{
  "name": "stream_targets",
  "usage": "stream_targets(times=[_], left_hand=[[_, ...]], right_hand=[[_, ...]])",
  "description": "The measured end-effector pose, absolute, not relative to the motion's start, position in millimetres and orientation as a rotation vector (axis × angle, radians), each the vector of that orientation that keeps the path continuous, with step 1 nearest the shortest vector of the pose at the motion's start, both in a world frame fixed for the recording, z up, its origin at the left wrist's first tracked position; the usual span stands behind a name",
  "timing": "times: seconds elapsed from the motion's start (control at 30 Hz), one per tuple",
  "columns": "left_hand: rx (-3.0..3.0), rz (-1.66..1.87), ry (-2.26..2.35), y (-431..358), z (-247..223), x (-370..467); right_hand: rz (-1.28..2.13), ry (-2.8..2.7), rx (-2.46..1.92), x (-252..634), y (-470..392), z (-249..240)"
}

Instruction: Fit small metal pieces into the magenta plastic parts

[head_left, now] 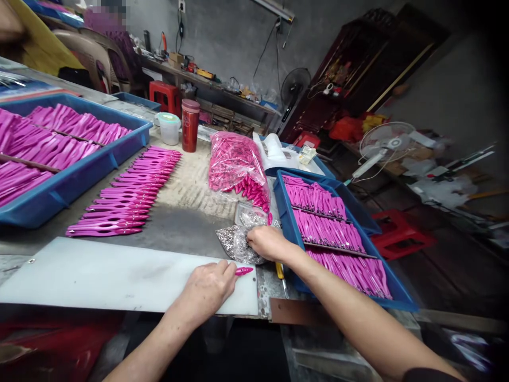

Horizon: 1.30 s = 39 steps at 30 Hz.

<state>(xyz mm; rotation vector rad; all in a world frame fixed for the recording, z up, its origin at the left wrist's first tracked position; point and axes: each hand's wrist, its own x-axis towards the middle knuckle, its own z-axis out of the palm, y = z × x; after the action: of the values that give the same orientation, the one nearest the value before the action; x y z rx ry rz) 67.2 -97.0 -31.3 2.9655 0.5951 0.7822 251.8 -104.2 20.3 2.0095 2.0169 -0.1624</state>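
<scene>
dk sleeve (433,375) on r arm (345,300), l forearm (159,339) bare

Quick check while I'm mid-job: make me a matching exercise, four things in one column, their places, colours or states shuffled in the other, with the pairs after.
Things:
1. Left hand
2. Right hand
3. Tumbler
4. Thin tool

Places, colours or states:
A. Red, beside the lidded tub
B. Yellow-handled, beside the right-hand blue tray
C. Holding a pink piece over the white board
D. At the silvery metal parts

Pairs: 1-C, 2-D, 3-A, 4-B
</scene>
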Motion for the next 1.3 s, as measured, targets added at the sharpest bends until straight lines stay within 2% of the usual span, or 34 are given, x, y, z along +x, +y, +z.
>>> stream_targets(times=[0.43, 0.97, 1.3], left_hand=[[2.944, 0.763, 0.591, -96, -30, 67], [2.954, 0.765, 0.605, -97, -30, 66], [2.963, 0.730, 0.674, -97, -29, 68]], right_hand=[[-0.235, 2.122, 2.136, 254, -109, 23], [-0.975, 2.167, 2.437, 249, -137, 36], [-0.765, 2.033, 2.553, 232, -164, 32]])
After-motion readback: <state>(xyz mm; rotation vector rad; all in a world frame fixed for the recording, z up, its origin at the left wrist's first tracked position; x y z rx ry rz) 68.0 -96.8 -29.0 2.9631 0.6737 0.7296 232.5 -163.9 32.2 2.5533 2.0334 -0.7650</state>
